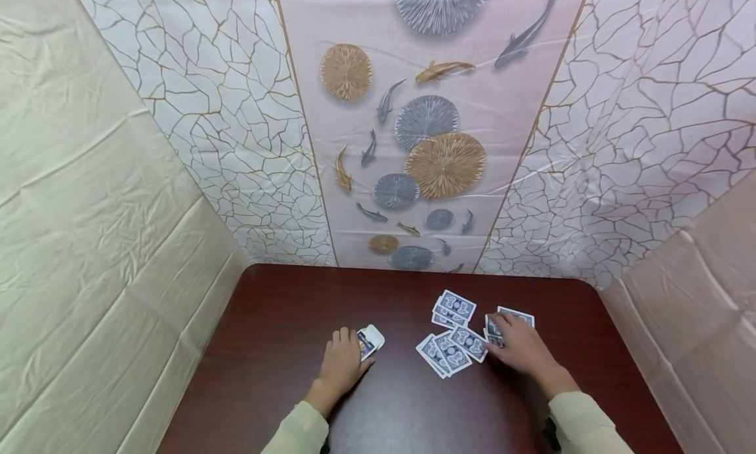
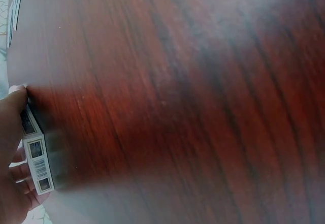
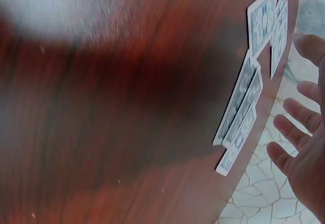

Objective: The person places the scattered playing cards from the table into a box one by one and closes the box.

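On the left side of the table my left hand (image 1: 341,362) grips a playing-card box (image 1: 367,341), its white flap open at the far end. The left wrist view shows the box's barcode end (image 2: 39,165) between thumb and fingers. My right hand (image 1: 520,346) hovers at a small group of playing cards (image 1: 518,315) at the right, partly hiding them. Seen from the right wrist, the fingers (image 3: 294,131) are spread and hold nothing. Left of that hand, overlapping face-down cards lie in an upper cluster (image 1: 459,304) and a lower fan (image 1: 453,354), all with blue-and-white backs.
The dark red-brown wooden table (image 1: 283,309) meets a patterned cloth wall (image 1: 390,244) at its far edge. Plain cream cloth (image 1: 88,244) hangs along the left side, and a similar cloth (image 1: 697,296) borders the right.
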Demonstrator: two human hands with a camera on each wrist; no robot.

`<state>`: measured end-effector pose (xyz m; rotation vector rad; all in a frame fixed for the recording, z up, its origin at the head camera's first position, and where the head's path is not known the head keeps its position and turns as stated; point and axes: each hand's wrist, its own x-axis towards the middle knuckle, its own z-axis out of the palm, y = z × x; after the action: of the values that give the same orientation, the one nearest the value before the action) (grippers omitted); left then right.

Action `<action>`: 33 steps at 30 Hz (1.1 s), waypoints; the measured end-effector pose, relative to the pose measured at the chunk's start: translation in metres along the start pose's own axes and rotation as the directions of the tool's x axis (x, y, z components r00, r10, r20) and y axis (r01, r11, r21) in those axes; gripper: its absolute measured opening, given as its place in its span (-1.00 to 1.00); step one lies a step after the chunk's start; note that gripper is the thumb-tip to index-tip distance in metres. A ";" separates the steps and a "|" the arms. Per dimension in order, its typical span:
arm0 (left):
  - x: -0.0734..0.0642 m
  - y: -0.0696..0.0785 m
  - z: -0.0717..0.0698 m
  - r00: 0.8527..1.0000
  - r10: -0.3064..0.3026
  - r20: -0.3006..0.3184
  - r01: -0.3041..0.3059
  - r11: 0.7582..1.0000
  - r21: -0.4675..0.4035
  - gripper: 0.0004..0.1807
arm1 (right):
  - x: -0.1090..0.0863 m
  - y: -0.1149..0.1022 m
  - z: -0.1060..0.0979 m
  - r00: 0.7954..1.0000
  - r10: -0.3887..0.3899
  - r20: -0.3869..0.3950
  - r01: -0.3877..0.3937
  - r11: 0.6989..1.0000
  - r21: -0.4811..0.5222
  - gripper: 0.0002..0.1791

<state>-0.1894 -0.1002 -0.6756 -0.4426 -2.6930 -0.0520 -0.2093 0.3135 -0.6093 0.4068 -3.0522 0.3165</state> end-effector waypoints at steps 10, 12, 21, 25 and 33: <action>0.000 0.002 -0.005 1.000 0.005 0.017 -0.004 0.999 -0.042 -0.17 | 0.005 0.021 -0.003 0.999 0.042 0.023 -0.042 0.999 0.013 -0.19; -0.001 0.002 -0.006 0.999 0.005 0.041 -0.002 0.998 -0.069 -0.20 | 0.005 0.024 -0.004 0.998 0.051 0.028 -0.052 0.998 0.023 -0.20; 0.003 0.001 -0.013 0.998 0.005 0.055 0.004 0.986 -0.168 -0.28 | 0.004 0.036 -0.009 0.996 0.084 0.042 -0.085 0.996 0.027 -0.18; 0.005 0.001 -0.019 0.999 0.002 0.054 0.009 0.980 -0.200 -0.30 | 0.005 0.041 -0.011 0.995 0.082 0.048 -0.082 0.997 0.007 -0.20; 0.010 0.002 -0.031 0.996 0.000 0.084 0.019 0.973 -0.229 -0.36 | 0.005 0.045 -0.016 0.994 0.094 0.062 -0.096 0.995 0.025 -0.23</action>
<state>-0.1855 -0.0986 -0.6434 -0.5116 -2.7829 -0.3591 -0.2261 0.3578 -0.6023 0.2778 -3.1359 0.3585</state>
